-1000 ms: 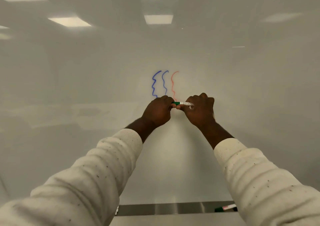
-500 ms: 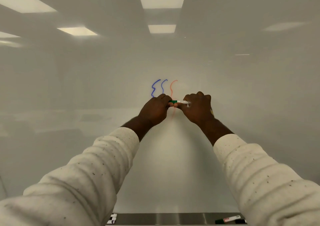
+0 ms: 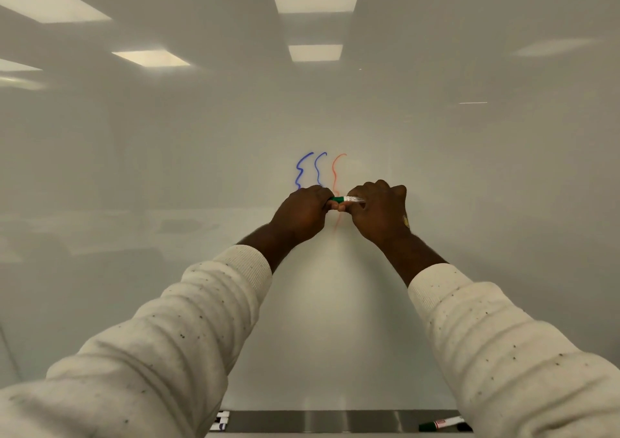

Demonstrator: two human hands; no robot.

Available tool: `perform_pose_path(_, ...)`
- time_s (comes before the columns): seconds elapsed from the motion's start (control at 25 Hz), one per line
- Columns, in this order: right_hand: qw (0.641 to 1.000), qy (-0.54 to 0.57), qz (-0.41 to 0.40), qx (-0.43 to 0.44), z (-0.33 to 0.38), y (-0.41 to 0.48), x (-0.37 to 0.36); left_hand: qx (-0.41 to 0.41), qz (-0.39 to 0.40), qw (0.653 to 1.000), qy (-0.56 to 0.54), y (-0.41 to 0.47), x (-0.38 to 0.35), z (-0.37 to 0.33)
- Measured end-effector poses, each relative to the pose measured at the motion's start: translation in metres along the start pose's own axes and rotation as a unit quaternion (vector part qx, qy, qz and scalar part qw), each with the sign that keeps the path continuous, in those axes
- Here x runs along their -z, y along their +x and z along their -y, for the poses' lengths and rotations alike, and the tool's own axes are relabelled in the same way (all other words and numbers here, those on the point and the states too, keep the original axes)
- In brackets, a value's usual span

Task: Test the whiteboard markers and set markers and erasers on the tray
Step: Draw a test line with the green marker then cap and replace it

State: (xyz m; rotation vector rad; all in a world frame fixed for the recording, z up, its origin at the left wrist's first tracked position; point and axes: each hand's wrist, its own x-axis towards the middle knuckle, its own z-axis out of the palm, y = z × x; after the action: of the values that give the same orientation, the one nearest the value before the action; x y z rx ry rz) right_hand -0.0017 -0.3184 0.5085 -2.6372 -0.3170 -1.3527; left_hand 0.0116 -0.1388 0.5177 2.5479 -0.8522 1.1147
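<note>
Hands (image 3: 339,207) still grip green marker (image 3: 347,199), raised slightly higher.

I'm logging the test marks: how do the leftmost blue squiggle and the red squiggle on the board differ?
The leftmost blue squiggle is dark and bold; the red squiggle is thin and faint. The red squiggle runs lower, reappearing below the hands, while the blue squiggle is seen only above the left hand. The blue one kinks more sharply; the red curves gently. Both are wavy vertical lines on the whiteboard.
</note>
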Motion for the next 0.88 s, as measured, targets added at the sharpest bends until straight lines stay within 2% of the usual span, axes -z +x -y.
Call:
perform_pose_path(0.12, 0.997, -0.048, -0.01, -0.053, -0.009, 0.005, 0.006, 0.013, -0.026, 1.0, 0.006, -0.005, 0.001, 0.012)
perform_pose_path(0.2, 0.995, -0.042, -0.025, -0.083, -0.017, 0.009, 0.007, 0.033, -0.047, 0.998, 0.008, -0.007, 0.008, 0.025)
perform_pose_path(0.32, 0.992, 0.029, -0.07, -0.1, -0.015, 0.014, 0.006, 0.058, -0.118, 0.991, 0.031, -0.001, 0.026, 0.042)
perform_pose_path(0.48, 0.978, 0.141, -0.095, -0.121, -0.007, 0.015, 0.011, 0.126, -0.162, 0.977, 0.062, 0.01, 0.045, 0.06)
perform_pose_path(0.6, 0.975, 0.15, -0.106, -0.121, -0.003, 0.012, 0.013, 0.155, -0.141, 0.972, 0.111, 0.008, 0.05, 0.074)
perform_pose_path(0.68, 0.972, 0.148, -0.142, -0.118, 0.001, 0.01, 0.011, 0.161, -0.112, 0.971, 0.137, 0.007, 0.049, 0.08)
perform_pose_path(0.88, 0.961, 0.165, -0.196, -0.109, 0.007, 0.015, 0.012, 0.163, -0.083, 0.971, 0.153, 0.004, 0.039, 0.085)
